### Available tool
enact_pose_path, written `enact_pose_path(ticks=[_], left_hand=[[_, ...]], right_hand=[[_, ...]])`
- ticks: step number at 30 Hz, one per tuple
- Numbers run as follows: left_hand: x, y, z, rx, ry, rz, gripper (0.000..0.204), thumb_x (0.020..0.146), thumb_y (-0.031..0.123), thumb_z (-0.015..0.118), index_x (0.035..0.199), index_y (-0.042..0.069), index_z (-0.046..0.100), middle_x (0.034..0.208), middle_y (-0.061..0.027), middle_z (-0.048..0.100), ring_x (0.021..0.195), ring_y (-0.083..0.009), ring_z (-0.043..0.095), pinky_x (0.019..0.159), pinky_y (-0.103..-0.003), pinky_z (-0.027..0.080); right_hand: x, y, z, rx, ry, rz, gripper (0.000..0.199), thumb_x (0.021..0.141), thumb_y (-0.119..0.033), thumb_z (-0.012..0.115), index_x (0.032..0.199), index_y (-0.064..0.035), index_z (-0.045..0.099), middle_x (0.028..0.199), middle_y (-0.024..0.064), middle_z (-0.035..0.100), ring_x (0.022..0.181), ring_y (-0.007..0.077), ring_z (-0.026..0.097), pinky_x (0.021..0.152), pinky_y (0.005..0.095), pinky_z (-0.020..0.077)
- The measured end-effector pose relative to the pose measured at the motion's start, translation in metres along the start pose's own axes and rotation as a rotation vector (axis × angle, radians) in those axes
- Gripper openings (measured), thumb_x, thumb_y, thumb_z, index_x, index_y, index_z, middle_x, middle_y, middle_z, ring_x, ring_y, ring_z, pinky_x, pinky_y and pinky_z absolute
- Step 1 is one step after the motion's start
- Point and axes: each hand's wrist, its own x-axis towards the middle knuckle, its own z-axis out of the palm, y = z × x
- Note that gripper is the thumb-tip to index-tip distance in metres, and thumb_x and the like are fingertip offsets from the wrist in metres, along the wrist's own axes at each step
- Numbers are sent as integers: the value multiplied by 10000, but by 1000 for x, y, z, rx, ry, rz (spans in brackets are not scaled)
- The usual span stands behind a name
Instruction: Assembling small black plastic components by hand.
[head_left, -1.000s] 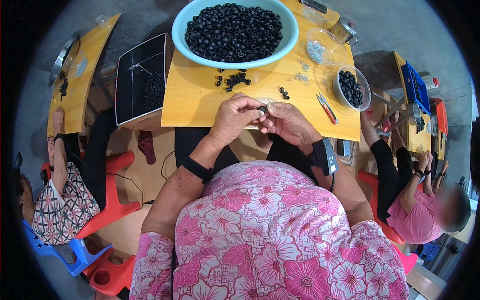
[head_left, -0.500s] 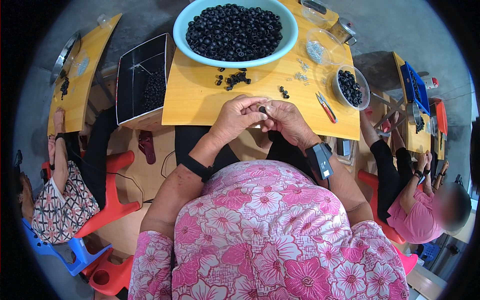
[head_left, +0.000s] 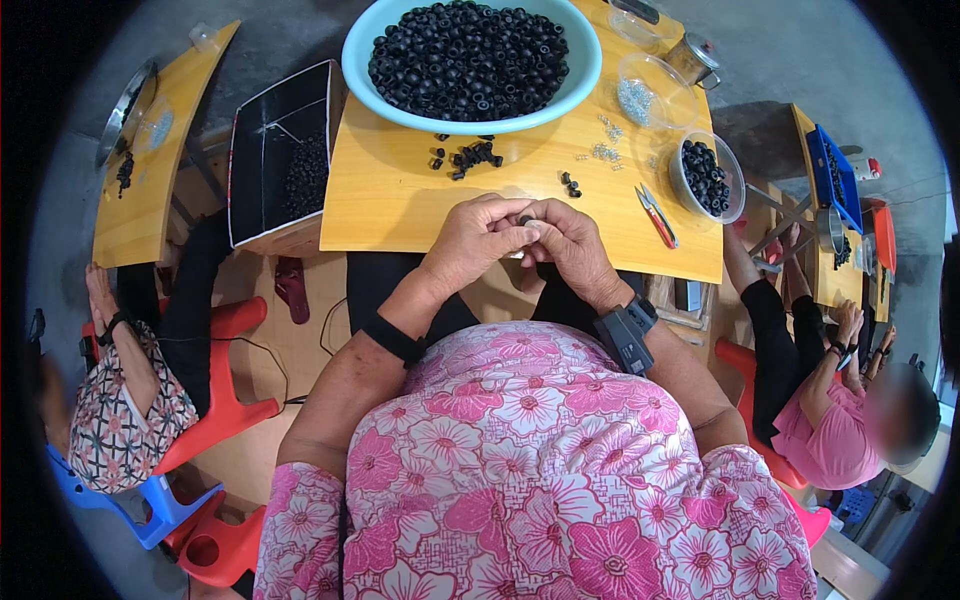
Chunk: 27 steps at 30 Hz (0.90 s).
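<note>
Both my hands meet at the near edge of the yellow table (head_left: 380, 215). Thumbs and fingers of my left hand (head_left: 474, 240) and my right hand (head_left: 572, 248) are pinched together around a small round black part (head_left: 526, 220). Most of that part is hidden by the fingertips. Just beyond lie a few loose black parts (head_left: 570, 185) and a larger scatter of black parts (head_left: 472, 158). A light blue basin (head_left: 354, 80) heaped with black ring-like parts stands behind them.
To the right lie red-handled snips (head_left: 658, 218), a clear tub (head_left: 738, 195) of black parts, small shiny pieces (head_left: 606, 152), a clear container (head_left: 680, 95) and a metal mug (head_left: 692, 62). A box (head_left: 262, 125) stands left. People sit at tables on both sides.
My right wrist and forearm have turned slightly, and the fingers have shifted on the black part. The person on the left has brought their hands together at the table edge.
</note>
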Motion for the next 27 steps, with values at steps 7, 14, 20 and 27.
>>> enact_pose_path(ticks=[7,14,20,27], left_hand=[[1,3,-1,-62,-39,-48,371,877,96,681,1213,-43,609,904,31,558,770,-22,516,699,-181,478],[0,9,-4,0,-58,-79,369,876,108,691,1207,-37,615,904,37,546,748,-27,495,679,-178,452],[1,5,0,18,-36,-6,355,875,110,690,1192,-36,624,879,26,532,768,-47,497,687,-195,458],[3,-15,1,-74,17,30,333,896,62,646,1210,-39,599,988,-51,633,885,-98,621,778,-237,524]], right_hand=[[-2,0,4,54,51,-8,121,952,-57,518,1037,8,577,840,19,599,701,61,553,629,209,485],[-5,5,4,23,31,-49,129,959,-83,537,1044,10,566,868,31,605,718,74,571,644,218,499],[-5,5,7,59,57,-83,136,964,-88,534,1050,13,566,850,31,598,703,76,562,636,225,495],[3,-12,-2,137,0,95,215,986,-184,514,953,6,610,761,10,567,639,68,515,634,242,506]])
